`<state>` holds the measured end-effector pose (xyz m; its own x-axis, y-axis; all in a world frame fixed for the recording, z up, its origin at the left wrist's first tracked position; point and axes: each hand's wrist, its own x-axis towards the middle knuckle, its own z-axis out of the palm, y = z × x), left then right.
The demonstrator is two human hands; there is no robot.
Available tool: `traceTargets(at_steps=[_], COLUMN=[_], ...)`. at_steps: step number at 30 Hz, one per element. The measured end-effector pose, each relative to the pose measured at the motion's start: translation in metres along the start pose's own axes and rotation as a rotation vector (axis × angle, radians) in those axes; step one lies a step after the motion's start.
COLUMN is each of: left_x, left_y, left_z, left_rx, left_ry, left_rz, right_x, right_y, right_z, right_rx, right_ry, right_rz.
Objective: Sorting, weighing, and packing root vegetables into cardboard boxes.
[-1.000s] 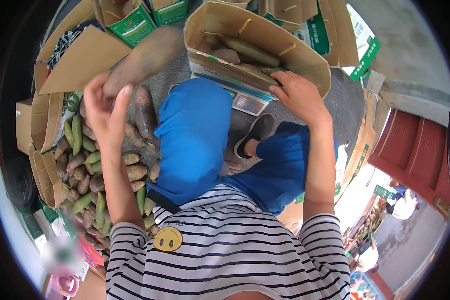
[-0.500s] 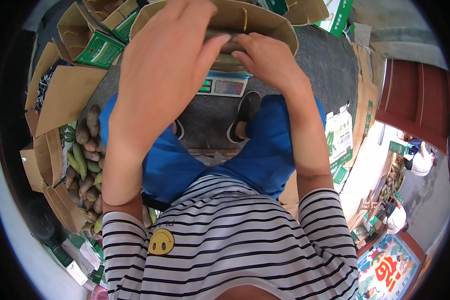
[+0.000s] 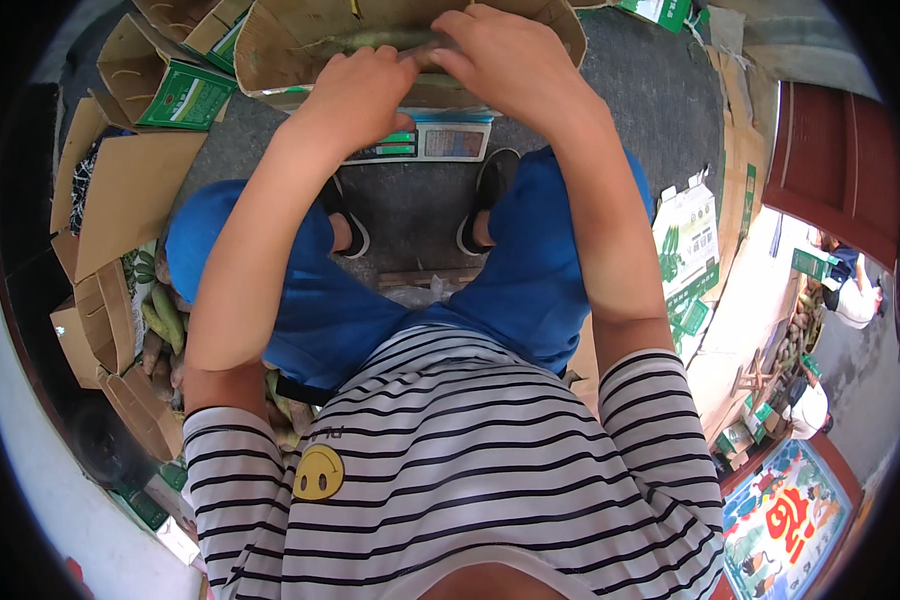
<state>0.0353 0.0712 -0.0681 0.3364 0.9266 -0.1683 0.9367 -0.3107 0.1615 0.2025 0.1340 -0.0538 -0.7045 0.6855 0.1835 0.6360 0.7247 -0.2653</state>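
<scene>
A deep cardboard carton (image 3: 280, 45) stands at the top, with long green and brown vegetables inside. Both my hands are over its near side. My left hand (image 3: 360, 95) has its fingers curled against one end of a brownish long vegetable (image 3: 425, 52), its thumb pointing down by the carton's edge. My right hand (image 3: 505, 60) closes on the other end with thumb and fingers. Part of the vegetable is hidden by the fingers. Below the carton shows a weighing scale (image 3: 440, 142) with lit green displays, close to my shoes.
At the left are opened cartons (image 3: 140, 170) and a heap of green and brown vegetables (image 3: 167, 315). A white and green carton panel (image 3: 688, 240) lies right of my knee. Far right, people (image 3: 855, 295) work beside another heap, near a dark red door (image 3: 835, 180).
My left hand has moved down, away from the camera, to the carton's near side. My right hand has shifted up and farther over the carton. The view has shifted slightly.
</scene>
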Motion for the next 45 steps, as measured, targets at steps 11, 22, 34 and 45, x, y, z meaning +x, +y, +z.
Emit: traceTargets(at_steps=[11, 22, 34, 45], left_x=[0.006, 0.011, 0.018, 0.040], left_y=[-0.005, -0.026, -0.029, 0.012], left_z=[0.010, 0.022, 0.014, -0.003], left_rx=[0.052, 0.025, 0.027, 0.050], left_ry=[-0.094, -0.037, -0.109, -0.050], left_rz=[-0.043, 0.030, 0.057, 0.321], right_x=[-0.001, 0.058, 0.103, 0.006], right_y=[-0.006, 0.010, 0.083, 0.140], right_z=[-0.001, -0.015, 0.060, 0.012], right_rx=[0.000, 0.002, -0.131, -0.238], right_ry=[-0.176, 0.069, -0.315, -0.252], right_rz=[-0.032, 0.004, 0.212, 0.163])
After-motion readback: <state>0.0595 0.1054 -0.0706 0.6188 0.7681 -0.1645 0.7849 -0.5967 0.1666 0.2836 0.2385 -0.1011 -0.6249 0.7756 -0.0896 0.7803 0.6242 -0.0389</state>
